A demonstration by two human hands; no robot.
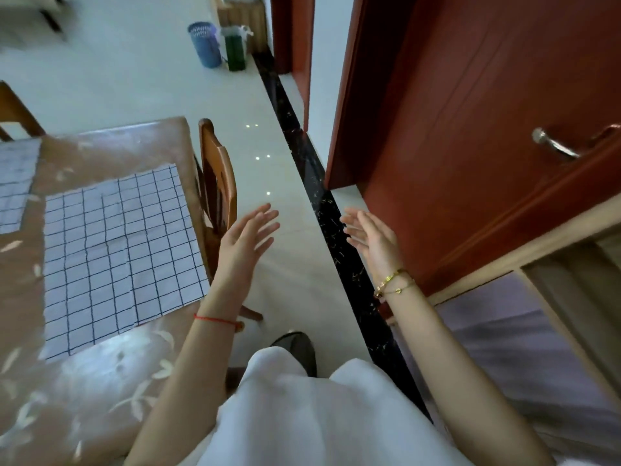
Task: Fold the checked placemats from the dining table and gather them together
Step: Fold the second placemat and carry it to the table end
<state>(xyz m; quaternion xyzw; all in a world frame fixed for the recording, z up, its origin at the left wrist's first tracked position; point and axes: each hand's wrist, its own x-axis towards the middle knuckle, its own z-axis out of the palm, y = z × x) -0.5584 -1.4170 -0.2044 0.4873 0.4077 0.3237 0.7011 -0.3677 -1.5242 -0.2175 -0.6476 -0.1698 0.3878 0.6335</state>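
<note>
A white placemat with dark blue checks (117,250) lies flat and unfolded on the dining table (100,381), near its right edge. A second checked placemat (15,183) lies flat at the far left, cut off by the frame. My left hand (248,235) hovers in the air just right of the table edge, fingers straight, holding nothing. My right hand (373,235) hovers level with it further right, palm turned inward, fingers straight and empty. Neither hand touches a placemat.
A wooden chair (218,190) stands against the table's right side, another chair back (16,112) at the far left. A red-brown door (487,95) with a metal handle (554,146) stands open on the right. A blue bin (205,43) and green container (235,50) sit on the floor.
</note>
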